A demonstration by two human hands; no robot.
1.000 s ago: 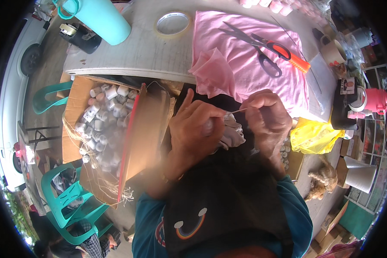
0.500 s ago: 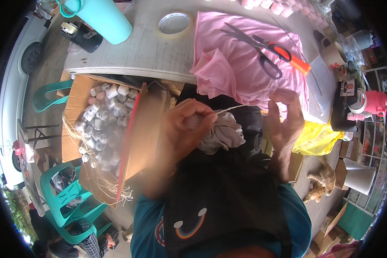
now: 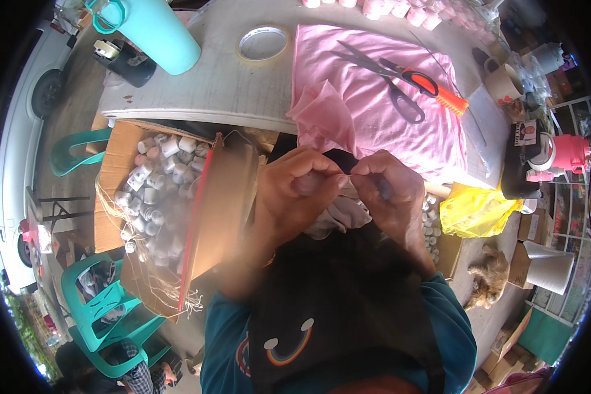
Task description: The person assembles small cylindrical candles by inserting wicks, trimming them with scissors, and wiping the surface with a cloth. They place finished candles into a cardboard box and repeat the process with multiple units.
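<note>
My left hand (image 3: pixel 294 197) and my right hand (image 3: pixel 395 200) meet fingertip to fingertip in front of my chest. Both are closed in a pinch, with a thin white string (image 3: pixel 348 179) just visible between them; most of it is hidden by the fingers. Below the hands, a crumpled pale cloth (image 3: pixel 338 217) lies against my black apron (image 3: pixel 335 282). Beyond them, a pink cloth (image 3: pixel 407 141) covers part of the table, bearing dark-handled scissors (image 3: pixel 404 98) and an orange-handled tool (image 3: pixel 448 100).
Left of my arm stands a cardboard box (image 3: pixel 105 217) of small white cylinders (image 3: pixel 152 180), loose strings over its edge. The table (image 3: pixel 210 92) holds a tape roll (image 3: pixel 241 51) and a turquoise tumbler (image 3: pixel 167 39). A yellow bag (image 3: pixel 476 213) and a furry animal (image 3: pixel 489 276) are at right.
My right hand has moved left and its fingers have closed in beside my left hand. The string, stretched across a gap before, now shows only as a short bit between the fingertips.
</note>
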